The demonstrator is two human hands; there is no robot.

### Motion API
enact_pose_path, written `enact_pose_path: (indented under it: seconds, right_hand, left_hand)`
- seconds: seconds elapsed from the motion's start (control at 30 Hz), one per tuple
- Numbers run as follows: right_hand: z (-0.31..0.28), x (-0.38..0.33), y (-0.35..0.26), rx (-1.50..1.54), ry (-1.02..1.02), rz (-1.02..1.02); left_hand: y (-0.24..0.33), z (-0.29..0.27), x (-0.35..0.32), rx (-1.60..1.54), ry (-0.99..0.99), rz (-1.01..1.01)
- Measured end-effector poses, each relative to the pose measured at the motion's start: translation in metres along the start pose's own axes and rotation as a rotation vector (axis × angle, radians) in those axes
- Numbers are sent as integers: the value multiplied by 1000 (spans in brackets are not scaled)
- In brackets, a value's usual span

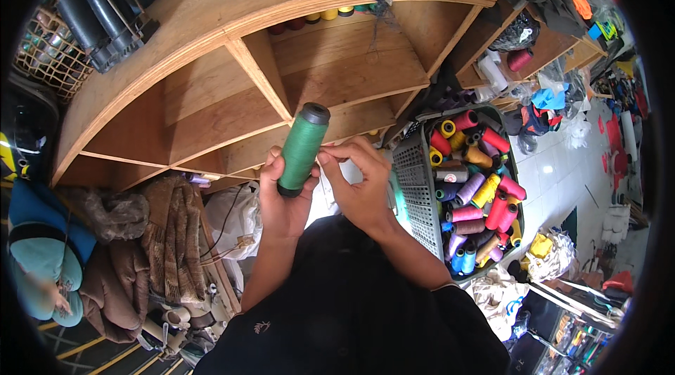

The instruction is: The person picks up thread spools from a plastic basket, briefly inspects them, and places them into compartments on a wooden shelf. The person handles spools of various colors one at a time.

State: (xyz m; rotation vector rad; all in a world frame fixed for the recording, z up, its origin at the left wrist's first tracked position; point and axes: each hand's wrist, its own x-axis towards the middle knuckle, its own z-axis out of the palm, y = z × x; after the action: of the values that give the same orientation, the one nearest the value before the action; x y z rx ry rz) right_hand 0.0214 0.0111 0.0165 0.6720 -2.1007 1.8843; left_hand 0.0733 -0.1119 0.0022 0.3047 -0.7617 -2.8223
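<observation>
A spool of green thread (302, 151) with black ends stands tilted in front of me, its top leaning to the right. My left hand (287, 212) is closed around its lower part, with the thumb on the left side. Just right of the spool is my right hand (364, 185), its thumb and forefinger pinched together beside the thread. Anything between those fingertips is too fine to make out.
Ahead stands a wooden shelf unit (204, 34) with open compartments; several spools sit far inside one. A grey perforated crate (416, 185) full of colourful thread spools is at my right. Brown cloths (176, 234) hang at the left. A white plastic bag (239, 217) lies below my left forearm.
</observation>
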Motion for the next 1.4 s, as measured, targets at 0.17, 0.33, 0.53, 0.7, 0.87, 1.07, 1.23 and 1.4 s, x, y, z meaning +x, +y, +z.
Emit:
enact_pose_path:
  seconds: [0.17, 0.33, 0.53, 0.7, 0.87, 1.07, 1.23, 1.4]
  right_hand:
    - [-9, 4, -4, -173, -31, -187]
    - [-11, 7, -16, -180, -81, -317]
    - [-15, -12, 1, 247, -21, -7]
    - [-17, 7, 52, 888, -130, 349]
    - [-19, 28, 63, 1105, -447, 319]
    - [-16, 41, 45, 1053, -572, 409]
    - [-14, 35, 44, 859, -525, 403]
    - [-15, 31, 27, 893, -447, 447]
  left_hand:
    - [-6, 9, -4, 231, -12, 245]
    - [-16, -6, -2, 513, 52, 487]
    - [-1, 5, -8, 59, 66, 56]
    - [12, 0, -7, -309, 16, -297]
    - [12, 1, -7, -600, -141, -567]
    - [8, -4, -7, -531, -218, -561]
    - [9, 4, -7, -299, -135, -463]
    - [5, 18, -8, 169, -19, -201]
